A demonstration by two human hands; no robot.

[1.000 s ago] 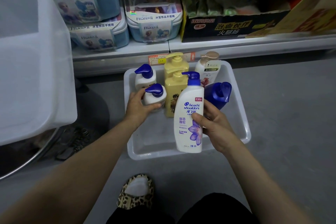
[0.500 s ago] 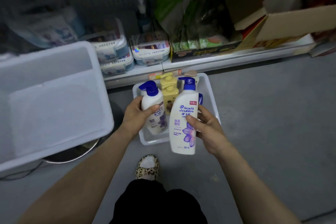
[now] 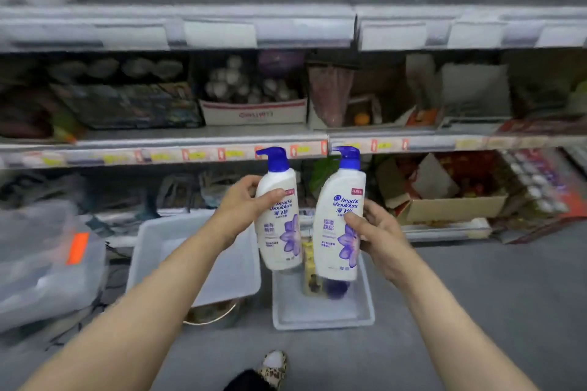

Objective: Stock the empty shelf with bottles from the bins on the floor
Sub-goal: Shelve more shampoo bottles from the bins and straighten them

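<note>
Carry step: L hand (image 3: 240, 204) grip clasps L bottle (image 3: 280, 232), R hand (image 3: 379, 233) grip clasps R bottle (image 3: 338, 241), above bin (image 3: 320, 316); next prob. needs standing both upright on empty shelf (image 3: 178, 14).

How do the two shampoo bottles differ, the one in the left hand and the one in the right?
Grip: the left hand holds the left shampoo bottle high, near its shoulder. The right hand holds the right shampoo bottle at mid-body.
Label: the left shampoo bottle's logo is partly under the thumb, while the right shampoo bottle's reads in full.
Shared: both are white Head & Shoulders pump bottles with blue pumps and purple flowers, held above the bin.
</note>
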